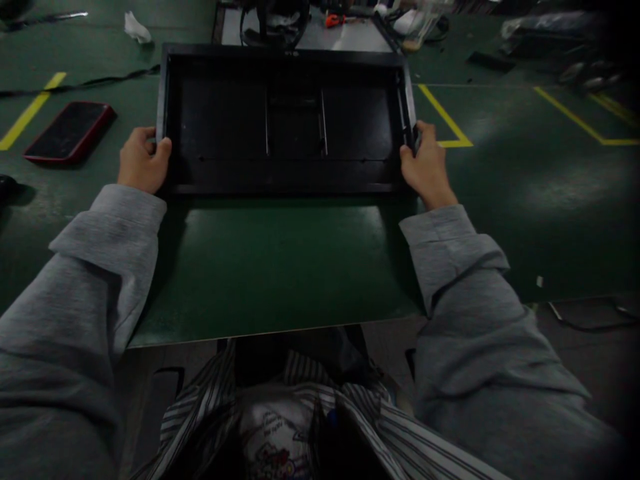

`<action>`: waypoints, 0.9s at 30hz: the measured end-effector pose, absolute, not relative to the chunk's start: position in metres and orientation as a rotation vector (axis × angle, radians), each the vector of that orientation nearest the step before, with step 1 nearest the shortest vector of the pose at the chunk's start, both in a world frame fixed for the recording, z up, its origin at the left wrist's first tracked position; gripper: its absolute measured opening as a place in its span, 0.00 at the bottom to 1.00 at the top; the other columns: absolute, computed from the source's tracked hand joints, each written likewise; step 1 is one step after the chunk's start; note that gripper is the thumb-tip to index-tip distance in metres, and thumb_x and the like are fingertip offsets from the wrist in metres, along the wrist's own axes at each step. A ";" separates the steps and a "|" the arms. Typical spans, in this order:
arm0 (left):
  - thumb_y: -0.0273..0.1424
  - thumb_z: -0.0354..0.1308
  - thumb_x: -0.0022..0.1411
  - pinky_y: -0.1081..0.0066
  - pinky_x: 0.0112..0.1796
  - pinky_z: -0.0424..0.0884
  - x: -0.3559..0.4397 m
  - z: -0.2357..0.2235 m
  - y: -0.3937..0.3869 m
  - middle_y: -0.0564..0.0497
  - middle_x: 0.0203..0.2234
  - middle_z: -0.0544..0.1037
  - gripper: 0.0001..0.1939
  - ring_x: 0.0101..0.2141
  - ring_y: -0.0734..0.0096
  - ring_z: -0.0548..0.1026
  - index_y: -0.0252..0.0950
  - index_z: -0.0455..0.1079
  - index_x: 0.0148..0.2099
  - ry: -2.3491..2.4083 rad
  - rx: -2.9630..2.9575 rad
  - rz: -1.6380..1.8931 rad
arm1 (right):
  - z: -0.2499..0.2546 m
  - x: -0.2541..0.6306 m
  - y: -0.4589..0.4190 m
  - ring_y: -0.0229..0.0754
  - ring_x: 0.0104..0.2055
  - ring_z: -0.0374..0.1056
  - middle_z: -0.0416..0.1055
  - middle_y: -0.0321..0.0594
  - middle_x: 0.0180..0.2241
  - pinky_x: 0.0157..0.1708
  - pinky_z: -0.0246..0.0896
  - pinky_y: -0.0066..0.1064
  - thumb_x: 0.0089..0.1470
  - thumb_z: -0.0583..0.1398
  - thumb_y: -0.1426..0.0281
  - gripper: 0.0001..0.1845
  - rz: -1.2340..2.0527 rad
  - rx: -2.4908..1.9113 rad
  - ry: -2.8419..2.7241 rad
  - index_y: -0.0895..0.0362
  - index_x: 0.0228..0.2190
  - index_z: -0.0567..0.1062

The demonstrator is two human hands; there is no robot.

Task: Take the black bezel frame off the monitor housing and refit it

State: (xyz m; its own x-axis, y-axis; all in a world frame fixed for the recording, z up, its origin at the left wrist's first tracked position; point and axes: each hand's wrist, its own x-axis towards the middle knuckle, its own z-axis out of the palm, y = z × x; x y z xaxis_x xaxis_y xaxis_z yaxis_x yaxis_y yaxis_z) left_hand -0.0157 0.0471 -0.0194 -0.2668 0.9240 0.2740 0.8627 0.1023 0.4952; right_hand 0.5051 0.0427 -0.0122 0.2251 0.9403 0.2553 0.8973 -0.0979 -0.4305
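Note:
A wide, shallow black rectangular frame or housing is held up above the green table, its recessed side facing me. Two thin upright ridges divide its inside near the middle. My left hand grips its left short side, thumb on the near face and fingers behind. On the opposite short side, my right hand holds it the same way. Both hands are closed on the rim; the fingertips behind it are partly hidden.
A dark phone in a red case lies left of my left hand. Behind the housing are an orange-handled screwdriver and a crumpled white scrap. Yellow tape marks the green table. Its front edge runs close to my body.

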 end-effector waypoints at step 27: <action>0.37 0.58 0.72 0.49 0.57 0.71 -0.022 -0.027 0.053 0.44 0.40 0.81 0.25 0.47 0.57 0.80 0.25 0.66 0.63 2.218 1.852 0.957 | -0.018 0.509 0.048 0.60 0.65 0.66 0.67 0.68 0.63 0.63 0.56 0.51 0.64 0.54 0.81 0.33 0.138 -1.961 -1.678 0.70 0.69 0.56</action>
State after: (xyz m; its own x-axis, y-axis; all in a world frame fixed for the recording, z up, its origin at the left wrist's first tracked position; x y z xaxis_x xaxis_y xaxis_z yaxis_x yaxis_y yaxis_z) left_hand -0.0225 0.0527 -0.0266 -0.2569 0.9152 0.3106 0.8538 0.0644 0.5166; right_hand 0.5092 0.0478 -0.0180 0.2156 0.9390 0.2681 0.8823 -0.0697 -0.4654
